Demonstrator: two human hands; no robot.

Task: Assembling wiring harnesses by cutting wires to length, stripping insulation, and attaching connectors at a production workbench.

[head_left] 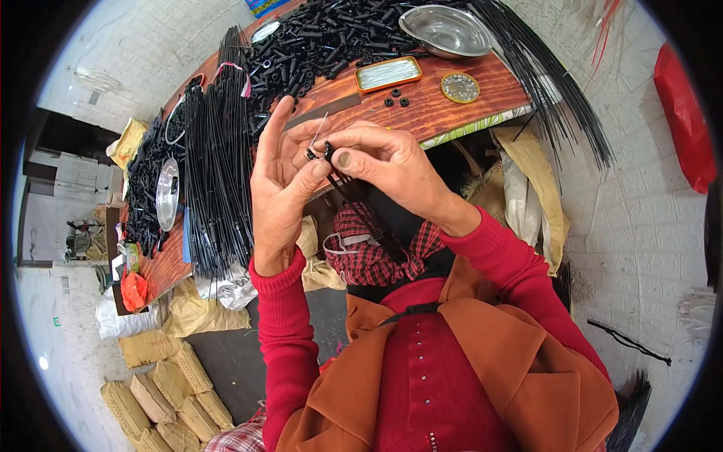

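Black rod [354, 197], thin and fitted with small black caps at its top, sits between our two hands above our lap, just short of the table's near edge. We pinch its upper end with the right hand [392, 162], thumb and forefinger closed on it, while the left hand [282, 181] stands half open beside it, thumb touching the caps and a fine wire [320, 129] rising past the fingers. Ahead on the wooden table [452, 109] we see an orange-rimmed flat tin [388, 74], rectangular, a round gold lid [460, 87] to its right, and a steel bowl [444, 30] behind. A heap of black tubes [324, 38] fills the far side; bundles of long black rods [218, 158] overhang the left edge. Tan sacks [169, 399] lie stacked on the floor at lower left, an orange bag [134, 290] above them. Open room remains only along the table's near right strip.
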